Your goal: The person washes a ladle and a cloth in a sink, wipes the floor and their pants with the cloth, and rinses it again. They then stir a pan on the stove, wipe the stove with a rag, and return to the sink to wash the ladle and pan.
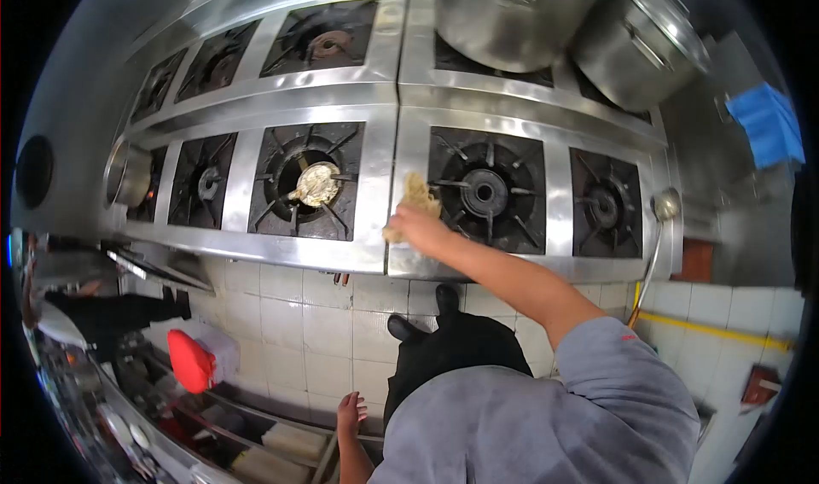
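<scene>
Here, right hand: the right hand (pixel 420 224) is stretched forward at the end of a bare forearm, fingers closed on a tan cloth (pixel 415 199).
Cloth: crumpled, pressed onto the steel strip of the stove (pixel 386 100) between two front burners, just left of the black grate (pixel 486 192).
Left hand: the left hand (pixel 350 413) hangs low beside the body, fingers loosely spread, holding nothing, well apart from the stove.
Burner to the left: the middle burner (pixel 316 184) carries a pale, crusted cap, near the cloth but not touching it.
Back row: two large steel pots (pixel 512 14) stand on the rear right burners, the right-hand one tilted in this view.
Small pot: a steel pot (pixel 128 175) sits at the far left of the front row.
Ladle: a ladle (pixel 664 207) hangs at the stove's right end.
Wall: a blue cloth (pixel 768 124) hangs at the right.
Floor: pale tiles; black shoes (pixel 426 313) stand below the stove front.
Lower left: a red item (pixel 189 361) lies among shelves.
</scene>
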